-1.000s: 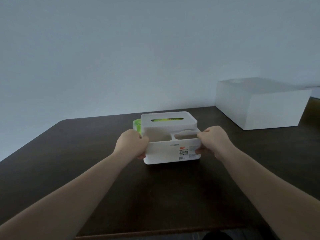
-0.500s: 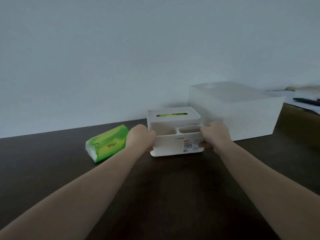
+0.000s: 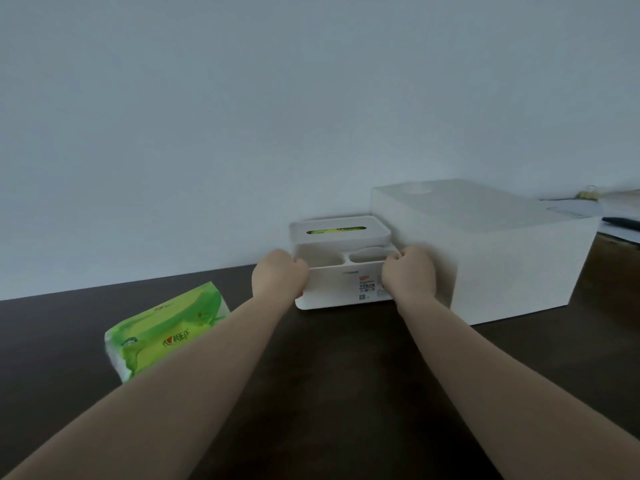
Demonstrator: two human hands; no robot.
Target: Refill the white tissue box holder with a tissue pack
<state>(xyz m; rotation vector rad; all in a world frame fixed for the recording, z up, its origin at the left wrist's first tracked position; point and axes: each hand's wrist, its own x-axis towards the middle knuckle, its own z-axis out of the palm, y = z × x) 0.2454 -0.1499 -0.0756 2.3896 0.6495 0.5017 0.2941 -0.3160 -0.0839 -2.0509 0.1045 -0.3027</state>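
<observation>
**At the back of the table: both hands gripping the holder**

At the far edge of the dark table (image 3: 329,393), close to the wall (image 3: 242,116), you are holding the holder (image 3: 341,287) from both sides. Your left hand (image 3: 278,276) is curling shut around its left end, fingers wrapping the front corner; your right hand (image 3: 408,275) is closing in a fist-like grip on its right end, thumb up at the rim. Both forearms are reaching straight forward from the bottom of the view.

The holder is showing as a white, rounded-cornered plastic piece in two levels. The raised rear part is carrying a flat lid (image 3: 341,231) with a long oval slot (image 3: 336,231), and something green is showing through that slot. The lower front part is lying open on top, split into two compartments: a wider one on the left and a smaller rounded one on the right. A small printed label (image 3: 366,287) with an orange patch is sitting on the front face, its text too small to read. The holder's base is resting on, or just above, the table; you cannot tell which.

A green and white pack (image 3: 166,336) is lying flat on the table to the left, well apart from the holder, partly hidden behind your left forearm. A large white box (image 3: 502,258) is standing just beside the holder on its right, your right hand squeezing between them.
</observation>
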